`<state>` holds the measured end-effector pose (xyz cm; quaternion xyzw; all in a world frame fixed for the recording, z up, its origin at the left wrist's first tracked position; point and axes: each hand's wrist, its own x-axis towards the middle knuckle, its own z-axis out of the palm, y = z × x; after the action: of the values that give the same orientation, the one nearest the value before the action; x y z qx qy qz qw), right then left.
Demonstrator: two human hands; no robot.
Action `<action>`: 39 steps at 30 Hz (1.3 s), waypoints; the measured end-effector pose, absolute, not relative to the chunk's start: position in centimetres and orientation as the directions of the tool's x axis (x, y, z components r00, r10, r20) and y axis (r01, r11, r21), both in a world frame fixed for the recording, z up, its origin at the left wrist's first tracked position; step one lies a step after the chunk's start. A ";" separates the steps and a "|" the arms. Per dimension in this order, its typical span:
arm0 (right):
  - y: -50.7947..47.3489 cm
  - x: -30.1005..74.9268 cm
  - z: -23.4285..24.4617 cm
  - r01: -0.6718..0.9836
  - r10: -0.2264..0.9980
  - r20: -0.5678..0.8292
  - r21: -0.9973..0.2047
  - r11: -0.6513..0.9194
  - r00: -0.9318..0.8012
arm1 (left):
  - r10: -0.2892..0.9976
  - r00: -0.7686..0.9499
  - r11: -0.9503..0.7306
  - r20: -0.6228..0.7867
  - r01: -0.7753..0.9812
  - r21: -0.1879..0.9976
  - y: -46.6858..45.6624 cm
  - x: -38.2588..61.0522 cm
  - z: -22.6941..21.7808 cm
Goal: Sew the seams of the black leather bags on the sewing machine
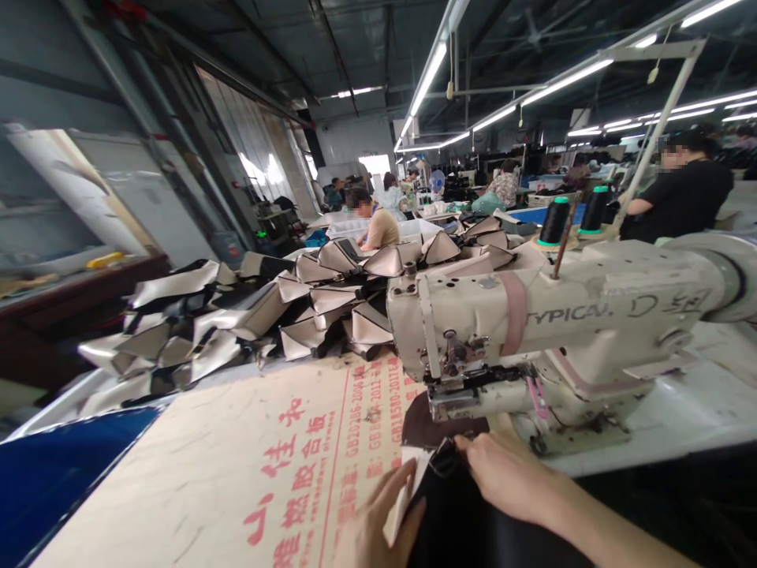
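My left hand (378, 521) lies near the bottom edge with its fingers stretched along the pale edge of a dark fabric piece (455, 513). My right hand (505, 473) rests flat on top of the same piece, fingertips pointing at the presser foot. The piece runs under the head of a cream sewing machine (568, 331) marked TYPICAL. A rounded dark end of the fabric (423, 426) shows beneath the needle area.
A wooden board (236, 465) with red printed characters covers the table on the left. Behind it lies a heap of folded beige and black pieces (266, 312). Two black thread cones (556, 221) stand on the machine. Other people work at tables farther back.
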<state>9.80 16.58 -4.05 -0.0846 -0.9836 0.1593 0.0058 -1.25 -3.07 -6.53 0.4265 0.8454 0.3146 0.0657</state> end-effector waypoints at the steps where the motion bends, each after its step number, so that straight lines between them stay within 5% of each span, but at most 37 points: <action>1: 16.6 9.8 -4.2 0.156 0.177 0.030 -0.347 0.925 -0.984 | 0.768 -0.622 0.442 0.150 0.685 0.580 -2.2 -1.6 -6.6; 6: 17.2 9.3 -5.5 -0.033 0.194 0.291 -0.626 0.779 -0.937 | 0.817 -0.559 0.386 0.141 0.712 0.586 0.4 -3.0 -4.9; 10: 17.8 9.4 -6.9 -0.178 0.108 0.321 -0.741 0.648 -0.941 | 0.934 -0.355 0.268 0.039 0.769 0.580 0.1 -4.1 -3.2; 15: 17.9 9.8 -7.5 -0.220 -0.052 0.244 -0.735 0.642 -0.968 | 0.969 -0.242 0.217 -0.045 0.752 0.623 -0.6 -4.6 -2.5; 22: 17.9 9.5 -7.9 -0.189 -0.028 0.248 -0.653 0.733 -0.968 | 0.923 -0.339 0.153 0.185 0.761 0.630 -0.4 -3.0 -3.9; 27: 17.7 9.7 -7.3 -0.144 0.033 0.255 -0.643 0.752 -0.966 | 0.776 -0.614 0.247 0.142 0.504 0.828 0.4 -1.3 -3.3; 32: 17.8 9.8 -6.5 -0.122 0.048 0.230 -0.669 0.733 -0.972 | 0.657 -0.751 0.282 0.069 0.330 0.901 0.9 -1.6 -3.5; 36: 17.9 10.1 -6.7 -0.127 0.076 0.241 -0.723 0.680 -0.968 | 0.356 -0.934 0.214 -0.029 0.051 0.975 1.5 -5.0 -4.3; 39: 17.9 10.4 -7.0 -0.132 0.095 0.255 -0.742 0.658 -0.962 | 0.268 -0.963 0.291 0.033 0.114 0.950 0.4 -5.8 -4.5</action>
<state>10.37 17.87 -7.01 0.0101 -0.9000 0.4136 0.1373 -5.78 0.43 -4.48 0.1192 0.8008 0.5833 0.0660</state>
